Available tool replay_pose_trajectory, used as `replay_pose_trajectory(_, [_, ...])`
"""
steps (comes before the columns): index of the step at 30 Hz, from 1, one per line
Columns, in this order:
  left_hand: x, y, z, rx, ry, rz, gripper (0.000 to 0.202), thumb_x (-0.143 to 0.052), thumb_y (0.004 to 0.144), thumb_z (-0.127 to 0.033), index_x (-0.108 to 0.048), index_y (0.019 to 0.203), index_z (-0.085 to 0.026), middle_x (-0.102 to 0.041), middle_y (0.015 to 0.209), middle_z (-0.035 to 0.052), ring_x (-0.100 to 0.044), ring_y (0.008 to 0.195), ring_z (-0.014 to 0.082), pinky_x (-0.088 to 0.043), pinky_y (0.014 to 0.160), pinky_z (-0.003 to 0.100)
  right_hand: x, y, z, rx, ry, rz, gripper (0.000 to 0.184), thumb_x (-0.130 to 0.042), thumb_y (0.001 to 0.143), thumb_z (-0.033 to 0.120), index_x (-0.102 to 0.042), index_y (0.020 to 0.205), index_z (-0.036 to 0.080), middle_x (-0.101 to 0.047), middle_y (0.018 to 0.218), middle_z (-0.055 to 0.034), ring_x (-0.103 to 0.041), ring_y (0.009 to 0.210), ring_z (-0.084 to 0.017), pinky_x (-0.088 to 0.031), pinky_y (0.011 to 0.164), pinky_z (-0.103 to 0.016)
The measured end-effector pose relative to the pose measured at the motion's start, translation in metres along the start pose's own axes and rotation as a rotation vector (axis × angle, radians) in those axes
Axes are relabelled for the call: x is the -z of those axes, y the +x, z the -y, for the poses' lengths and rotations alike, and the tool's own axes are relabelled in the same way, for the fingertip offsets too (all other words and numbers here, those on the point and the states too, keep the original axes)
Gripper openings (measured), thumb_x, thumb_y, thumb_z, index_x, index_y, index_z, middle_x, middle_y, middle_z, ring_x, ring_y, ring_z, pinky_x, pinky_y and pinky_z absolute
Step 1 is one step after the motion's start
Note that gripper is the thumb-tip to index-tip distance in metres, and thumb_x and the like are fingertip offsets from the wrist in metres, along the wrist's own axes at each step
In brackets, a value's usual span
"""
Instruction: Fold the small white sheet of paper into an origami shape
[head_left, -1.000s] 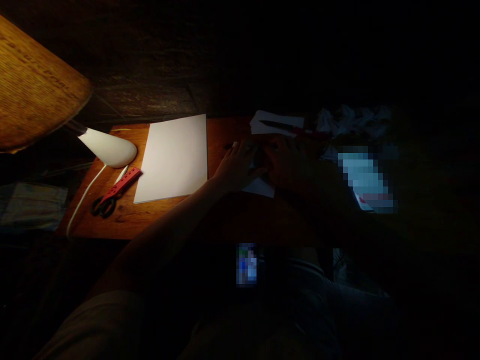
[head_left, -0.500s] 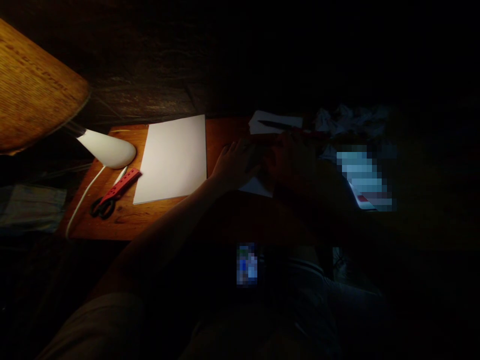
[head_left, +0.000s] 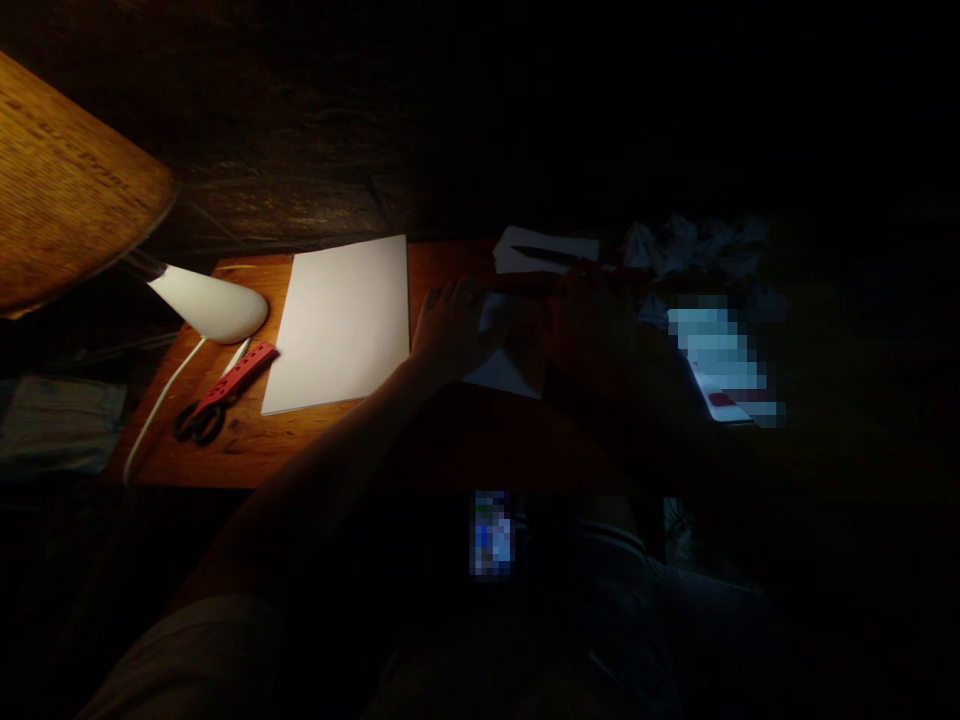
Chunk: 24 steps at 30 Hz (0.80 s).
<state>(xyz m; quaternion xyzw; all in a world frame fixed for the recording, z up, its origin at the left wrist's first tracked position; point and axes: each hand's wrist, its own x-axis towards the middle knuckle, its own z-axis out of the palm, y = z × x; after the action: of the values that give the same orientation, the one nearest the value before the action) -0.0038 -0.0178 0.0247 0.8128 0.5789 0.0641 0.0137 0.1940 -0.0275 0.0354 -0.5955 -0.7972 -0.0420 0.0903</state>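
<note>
A small sheet of white paper [head_left: 504, 376] lies on the wooden table between my hands, partly covered by them. My left hand [head_left: 452, 325] rests over its left side, fingers stretched out and somewhat apart. On the paper's right side is my right hand [head_left: 589, 320], so deep in shadow that its fingers do not show clearly. Just beyond my hands a knife with a dark blade [head_left: 541, 255] and a reddish handle lies across a stack of white paper pieces [head_left: 574, 243]. Several folded or crumpled white papers [head_left: 686, 247] sit behind and right of my right hand.
A stack of large white sheets [head_left: 337, 330] lies on the lit left side of the table [head_left: 300, 437]. Scissors with black handles and a red part [head_left: 234, 385] lie beside a lamp [head_left: 221, 305] with its cord. On the right glows a pixelated phone-like screen [head_left: 716, 350].
My left hand has shifted slightly left, and more of the small paper shows between my hands. The whole view has also moved a little.
</note>
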Motion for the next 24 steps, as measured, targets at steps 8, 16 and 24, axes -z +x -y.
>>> replay_pose_trajectory(8, [0.0022,-0.0004,0.0035,0.05,0.016,-0.006,0.06,-0.057,0.103,-0.053,-0.062,0.15,-0.016,-0.059,0.156,0.0226,-0.053,0.147,0.0423,-0.04,0.122,0.06,0.0025,-0.0009,-0.0005,0.0,0.008,0.032,0.043,-0.047,0.105,0.027,-0.08,0.119,0.004,-0.065,0.138,-0.029,-0.057,0.13,-0.044,-0.046,0.103,-0.059])
replay_pose_trajectory(16, [0.0061,-0.0019,0.0047,0.094,0.014,-0.008,0.063,-0.061,0.099,-0.058,-0.063,0.146,-0.015,-0.056,0.159,0.0232,-0.052,0.148,0.0443,-0.038,0.123,0.061,0.0052,-0.0012,0.0006,-0.024,-0.024,0.058,0.041,-0.049,0.107,0.03,-0.08,0.119,0.006,-0.065,0.137,-0.0271,-0.058,0.128,-0.042,-0.046,0.104,-0.057])
replay_pose_trajectory(24, [0.0021,-0.0034,0.0069,0.088,0.006,-0.038,0.065,-0.061,0.098,-0.059,-0.062,0.145,-0.014,-0.055,0.159,0.0259,-0.052,0.147,0.047,-0.038,0.122,0.065,0.0003,-0.0013,-0.0035,-0.021,-0.017,0.026,0.041,-0.059,0.105,0.04,-0.079,0.12,0.007,-0.066,0.137,-0.0276,-0.058,0.128,-0.044,-0.048,0.103,-0.059])
